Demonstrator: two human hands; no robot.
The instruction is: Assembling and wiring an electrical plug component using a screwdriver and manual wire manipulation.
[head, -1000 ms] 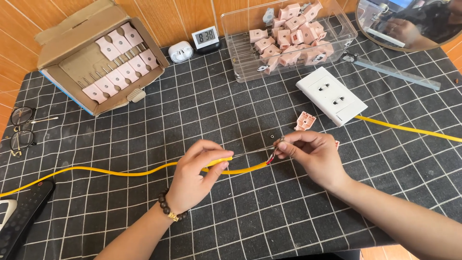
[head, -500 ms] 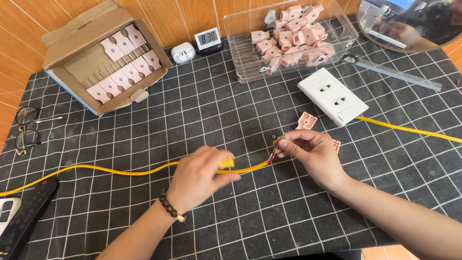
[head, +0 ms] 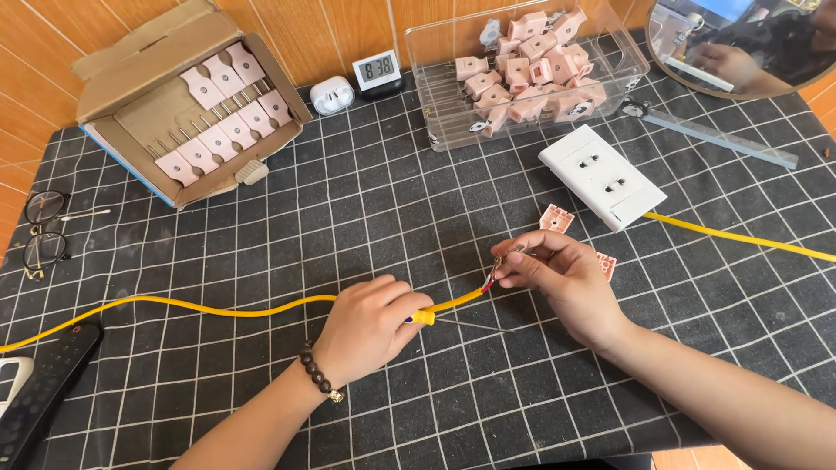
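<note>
The left hand (head: 370,326) is curled over a small tool with a yellow handle (head: 424,317) — only the handle's end and a thin metal shaft, a screwdriver by the look of it, show past the fingers. The yellow cable (head: 218,308) passes under the same hand, so whether the hand also pins it cannot be told. The right hand (head: 566,278) is closed, fingertips pinched on the cable's stripped end (head: 492,278), where red insulation and bare strands show just left of the thumb.

As a judgement of progress: the cable end looks already stripped, and the strands are being handled, but no plug is on it yet. Two pink plug pieces lie on the black grid mat (head: 348,218) touching or just beside the right hand, one at the far side (head: 556,218) and one at the right (head: 605,264) (apparently an opened shell, though that is hard to confirm). Fitting the wires, screwing down and closing the shell all seem left to do.

Just beyond sits a white double socket (head: 601,177) with a second run of yellow cable leading off right. Farther back, a clear tray (head: 627,65) holds loose pink plugs; a cardboard box (head: 187,104) at far left holds more in rows.
</note>
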